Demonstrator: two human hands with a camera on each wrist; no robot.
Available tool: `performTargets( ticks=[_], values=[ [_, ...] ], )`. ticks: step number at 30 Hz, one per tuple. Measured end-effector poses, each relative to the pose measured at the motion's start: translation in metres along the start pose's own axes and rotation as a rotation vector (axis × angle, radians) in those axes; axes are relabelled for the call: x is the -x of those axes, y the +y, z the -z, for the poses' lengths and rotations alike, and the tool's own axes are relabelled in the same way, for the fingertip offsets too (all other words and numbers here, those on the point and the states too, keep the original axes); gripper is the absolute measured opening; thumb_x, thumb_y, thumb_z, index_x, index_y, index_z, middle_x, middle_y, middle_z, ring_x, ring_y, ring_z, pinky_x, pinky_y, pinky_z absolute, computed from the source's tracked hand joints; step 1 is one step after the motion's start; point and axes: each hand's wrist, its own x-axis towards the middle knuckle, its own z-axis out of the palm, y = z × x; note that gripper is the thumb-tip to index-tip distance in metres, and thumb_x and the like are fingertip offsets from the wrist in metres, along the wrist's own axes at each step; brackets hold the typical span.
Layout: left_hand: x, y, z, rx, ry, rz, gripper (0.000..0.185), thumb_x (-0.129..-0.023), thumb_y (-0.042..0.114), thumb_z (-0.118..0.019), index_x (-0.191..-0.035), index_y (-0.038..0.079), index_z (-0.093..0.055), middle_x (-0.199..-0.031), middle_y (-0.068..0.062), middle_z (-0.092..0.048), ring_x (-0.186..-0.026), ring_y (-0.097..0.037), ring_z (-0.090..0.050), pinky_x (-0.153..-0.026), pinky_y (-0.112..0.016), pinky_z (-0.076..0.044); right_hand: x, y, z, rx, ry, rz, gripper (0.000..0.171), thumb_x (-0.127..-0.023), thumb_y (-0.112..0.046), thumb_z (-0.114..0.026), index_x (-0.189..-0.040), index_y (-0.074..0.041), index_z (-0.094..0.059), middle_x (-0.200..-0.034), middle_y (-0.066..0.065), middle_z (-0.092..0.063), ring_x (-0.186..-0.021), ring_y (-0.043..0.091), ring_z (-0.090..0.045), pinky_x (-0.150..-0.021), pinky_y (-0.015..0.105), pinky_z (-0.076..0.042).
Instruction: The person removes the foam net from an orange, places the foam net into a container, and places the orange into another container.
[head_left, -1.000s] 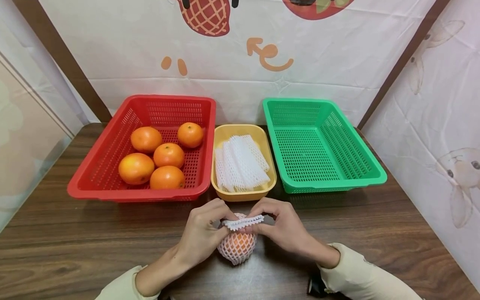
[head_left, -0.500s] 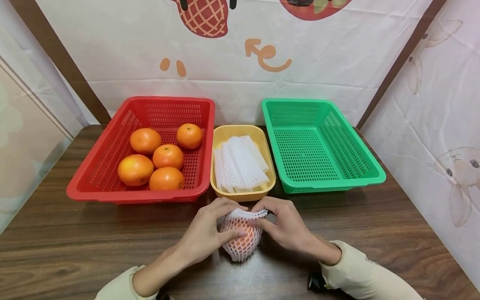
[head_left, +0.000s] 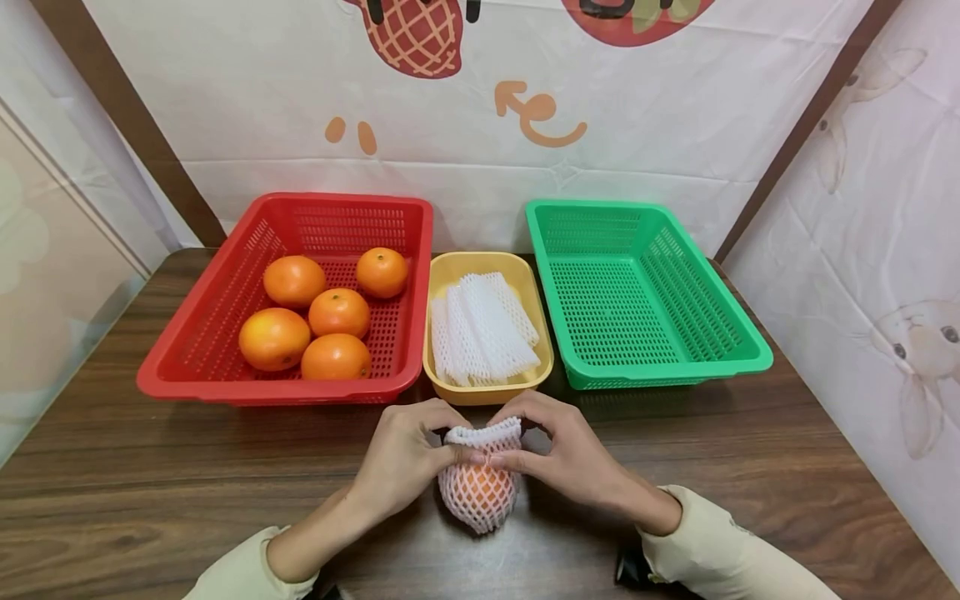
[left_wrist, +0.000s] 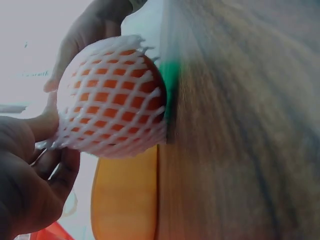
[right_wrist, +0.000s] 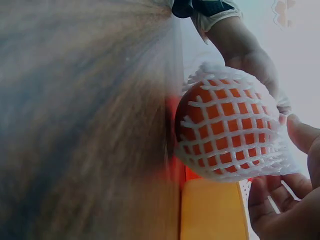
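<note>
An orange in a white foam net sleeve (head_left: 480,492) rests on the wooden table (head_left: 150,467), close to me at the centre. My left hand (head_left: 408,454) and right hand (head_left: 558,450) both pinch the sleeve's open top edge, one on each side. The netted orange (left_wrist: 110,97) fills the left wrist view, and the netted orange (right_wrist: 227,130) also fills the right wrist view. Behind it a yellow tray (head_left: 450,271) holds a stack of white foam sleeves (head_left: 483,329).
A red basket (head_left: 225,283) at the back left holds several oranges (head_left: 339,312). A green basket (head_left: 720,321) stands at the back right with nothing in it. A printed white cloth (head_left: 480,125) hangs behind the baskets and along the right side.
The sleeve's loose top, held flat above the orange a second ago, has been drawn down and bunched over the fruit. Both hands have stayed on it.
</note>
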Motion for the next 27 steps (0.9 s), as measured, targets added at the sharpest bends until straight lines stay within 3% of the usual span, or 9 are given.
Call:
performTargets(
  ticks=[3, 8, 12, 15, 20, 23, 27],
  values=[
    [0.0005, -0.0016, -0.0008, -0.006, 0.052, -0.045, 0.018, -0.065, 0.013, -0.088, -0.076, 0.016, -0.073, -0.075, 0.013, -0.066, -0.069, -0.004, -0.061, -0.056, -0.03, -0.051, -0.0005, -0.0023, 0.0005, -0.046, -0.027, -0.096, 0.03, -0.079, -0.019, -0.08, -0.106, -0.019, -0.066, -0.104, -0.008, -0.063, -0.098, 0.012, -0.059, -0.084, 0.032, -0.051],
    [0.0014, -0.002, -0.0013, 0.0, 0.105, -0.088, 0.02, -0.066, 0.01, -0.086, -0.075, 0.017, -0.07, -0.075, 0.011, -0.066, -0.065, -0.005, -0.057, -0.053, -0.023, -0.047, -0.0017, -0.005, 0.0002, -0.071, -0.041, -0.168, 0.03, -0.077, -0.011, -0.08, -0.104, -0.014, -0.067, -0.103, -0.004, -0.063, -0.1, 0.014, -0.057, -0.086, 0.041, -0.051],
    [0.0018, -0.0013, -0.0024, 0.006, 0.082, -0.117, 0.022, -0.067, 0.007, -0.085, -0.076, 0.017, -0.068, -0.076, 0.009, -0.064, -0.069, -0.006, -0.057, -0.058, -0.021, -0.047, -0.0016, -0.0047, -0.0013, -0.065, 0.012, -0.175, 0.026, -0.073, -0.005, -0.082, -0.096, -0.01, -0.07, -0.096, -0.002, -0.066, -0.093, 0.015, -0.061, -0.082, 0.04, -0.052],
    [0.0014, -0.0009, -0.0024, 0.024, 0.042, -0.127, 0.022, -0.069, 0.007, -0.084, -0.079, 0.017, -0.067, -0.08, 0.008, -0.063, -0.075, -0.008, -0.058, -0.062, -0.025, -0.049, -0.0011, -0.0039, -0.0014, -0.026, 0.061, -0.156, 0.019, -0.073, -0.008, -0.082, -0.088, -0.013, -0.073, -0.088, -0.006, -0.068, -0.086, 0.012, -0.064, -0.077, 0.035, -0.054],
    [-0.0005, 0.0005, 0.0002, -0.019, -0.016, -0.028, 0.022, -0.069, 0.02, -0.085, -0.083, 0.019, -0.067, -0.085, 0.012, -0.06, -0.075, -0.007, -0.055, -0.056, -0.03, -0.05, -0.0003, -0.0014, -0.0008, 0.042, 0.099, -0.079, 0.013, -0.076, -0.014, -0.081, -0.085, -0.019, -0.073, -0.085, -0.012, -0.068, -0.081, 0.009, -0.065, -0.073, 0.03, -0.054],
    [-0.0019, 0.0013, 0.002, -0.064, -0.065, 0.053, 0.024, -0.069, 0.029, -0.085, -0.085, 0.022, -0.068, -0.086, 0.014, -0.058, -0.076, -0.005, -0.054, -0.059, -0.03, -0.05, -0.0001, 0.0004, -0.0004, 0.084, 0.118, -0.032, 0.013, -0.077, -0.013, -0.08, -0.087, -0.017, -0.073, -0.087, -0.011, -0.068, -0.082, 0.01, -0.065, -0.074, 0.028, -0.054],
    [-0.0022, 0.0022, 0.0022, -0.048, -0.13, 0.116, 0.022, -0.071, 0.032, -0.084, -0.086, 0.024, -0.069, -0.089, 0.014, -0.059, -0.081, -0.006, -0.057, -0.063, -0.031, -0.053, 0.0003, 0.0004, 0.0007, 0.116, 0.135, -0.039, 0.014, -0.078, -0.009, -0.079, -0.088, -0.016, -0.072, -0.089, -0.01, -0.068, -0.084, 0.009, -0.065, -0.075, 0.027, -0.053]
  ],
)
